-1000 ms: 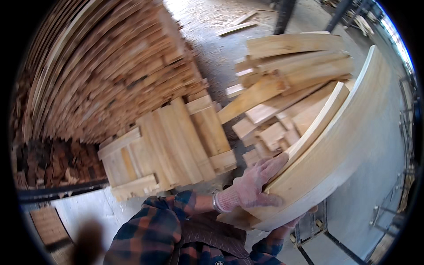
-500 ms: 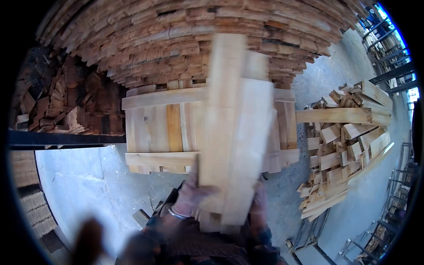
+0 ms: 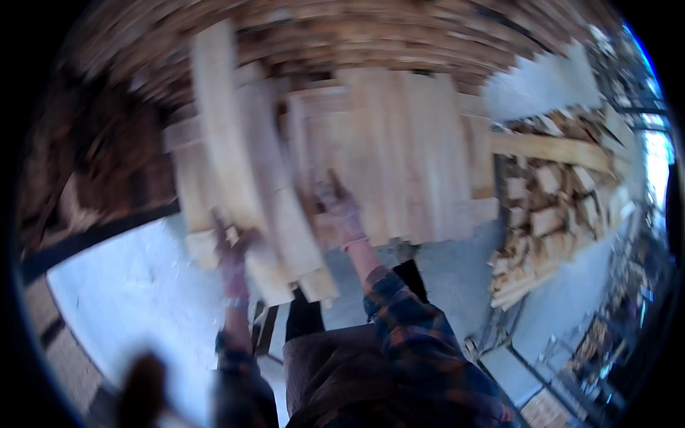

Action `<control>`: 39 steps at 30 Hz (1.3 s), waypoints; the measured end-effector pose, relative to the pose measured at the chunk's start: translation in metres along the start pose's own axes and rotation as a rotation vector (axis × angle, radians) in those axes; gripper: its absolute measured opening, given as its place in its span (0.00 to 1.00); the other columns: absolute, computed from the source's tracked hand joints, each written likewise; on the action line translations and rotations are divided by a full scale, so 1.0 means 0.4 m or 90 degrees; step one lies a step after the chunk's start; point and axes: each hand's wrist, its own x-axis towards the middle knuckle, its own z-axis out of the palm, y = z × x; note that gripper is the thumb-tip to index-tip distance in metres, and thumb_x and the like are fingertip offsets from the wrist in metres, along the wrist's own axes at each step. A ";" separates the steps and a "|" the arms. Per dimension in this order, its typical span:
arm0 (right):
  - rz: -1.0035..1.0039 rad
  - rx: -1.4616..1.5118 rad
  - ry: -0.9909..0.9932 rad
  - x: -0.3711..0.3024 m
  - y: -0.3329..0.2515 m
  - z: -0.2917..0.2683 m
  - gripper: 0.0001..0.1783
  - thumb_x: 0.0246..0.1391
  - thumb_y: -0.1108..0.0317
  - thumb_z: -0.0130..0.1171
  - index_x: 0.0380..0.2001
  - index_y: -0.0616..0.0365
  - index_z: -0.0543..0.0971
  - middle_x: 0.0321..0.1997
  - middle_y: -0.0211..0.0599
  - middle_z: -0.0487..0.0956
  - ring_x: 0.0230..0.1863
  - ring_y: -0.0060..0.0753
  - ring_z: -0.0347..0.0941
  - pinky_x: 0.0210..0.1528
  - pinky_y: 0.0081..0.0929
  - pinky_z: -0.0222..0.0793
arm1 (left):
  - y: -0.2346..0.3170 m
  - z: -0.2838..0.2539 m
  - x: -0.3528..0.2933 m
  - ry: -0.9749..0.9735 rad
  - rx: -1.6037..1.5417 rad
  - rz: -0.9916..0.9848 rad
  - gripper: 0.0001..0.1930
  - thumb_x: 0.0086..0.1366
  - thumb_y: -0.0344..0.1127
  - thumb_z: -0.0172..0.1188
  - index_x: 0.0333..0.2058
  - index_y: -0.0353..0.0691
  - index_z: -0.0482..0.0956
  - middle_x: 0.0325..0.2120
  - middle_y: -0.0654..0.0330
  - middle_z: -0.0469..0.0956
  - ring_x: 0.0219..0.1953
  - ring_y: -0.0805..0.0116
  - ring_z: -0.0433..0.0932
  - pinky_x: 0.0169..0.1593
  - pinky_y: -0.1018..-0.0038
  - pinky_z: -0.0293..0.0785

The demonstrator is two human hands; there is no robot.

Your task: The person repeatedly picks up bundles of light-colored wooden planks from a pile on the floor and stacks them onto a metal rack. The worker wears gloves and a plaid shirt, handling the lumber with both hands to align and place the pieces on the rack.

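Observation:
Several long pale boards (image 3: 239,171) lie aslant over the left part of a layer of planks, overlapping like a loose bundle. My left hand (image 3: 234,260) is at their near left edge, blurred, its fingers apart and seemingly touching the wood. To the right of the bundle, my right hand (image 3: 344,212) reaches over the planks with spread fingers and nothing in its grasp. More pale boards (image 3: 407,157) lie side by side to the right of that hand. Beneath them, a crosswise slat (image 3: 484,209) shows at the right end.
A tall stack of brown wood pieces (image 3: 342,36) rises behind the boards. At the right is a heap of short offcuts (image 3: 549,207) with a long plank (image 3: 553,151) across it. A dark bin of scraps (image 3: 93,164) stands at the left, with a dark rail (image 3: 100,239) along its front.
The boards I held upright between both hands now lie on the left of the plank layer. My hands have moved apart, and more boards cover the layer's middle. The view has shifted.

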 end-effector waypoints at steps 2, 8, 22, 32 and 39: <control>0.016 -0.049 0.016 0.005 0.002 -0.110 0.35 0.58 0.66 0.56 0.66 0.63 0.57 0.39 0.31 0.73 0.40 0.23 0.70 0.45 0.17 0.68 | -0.001 0.009 -0.045 0.063 -0.003 0.066 0.45 0.54 0.31 0.65 0.67 0.42 0.50 0.60 0.49 0.64 0.55 0.59 0.69 0.56 0.69 0.70; -0.142 0.303 0.275 0.052 -0.103 -0.832 0.23 0.60 0.63 0.53 0.56 0.60 0.66 0.44 0.43 0.76 0.42 0.30 0.74 0.44 0.25 0.70 | -0.026 0.113 -0.004 0.304 0.406 0.156 0.48 0.54 0.50 0.68 0.67 0.47 0.50 0.61 0.39 0.60 0.55 0.50 0.70 0.53 0.63 0.73; -0.072 0.327 0.547 0.243 -0.092 -1.365 0.30 0.49 0.68 0.66 0.56 0.56 0.70 0.31 0.29 0.73 0.26 0.26 0.68 0.28 0.27 0.68 | -0.028 0.081 0.078 0.239 0.394 -0.028 0.37 0.66 0.51 0.56 0.67 0.44 0.52 0.62 0.48 0.62 0.59 0.50 0.67 0.59 0.61 0.66; 0.001 0.078 0.624 0.299 -0.173 -1.361 0.18 0.43 0.69 0.70 0.41 0.55 0.79 0.40 0.32 0.81 0.35 0.25 0.77 0.35 0.23 0.73 | 0.064 0.091 -0.009 0.290 0.431 -0.061 0.36 0.66 0.50 0.55 0.67 0.43 0.52 0.62 0.47 0.62 0.58 0.50 0.67 0.58 0.61 0.66; -0.168 -0.199 0.548 0.174 -0.252 -1.228 0.16 0.43 0.68 0.67 0.38 0.61 0.81 0.36 0.36 0.83 0.36 0.30 0.77 0.41 0.26 0.71 | 0.000 0.100 0.060 0.275 0.329 -0.064 0.36 0.67 0.49 0.54 0.67 0.42 0.50 0.59 0.45 0.65 0.55 0.49 0.71 0.56 0.61 0.68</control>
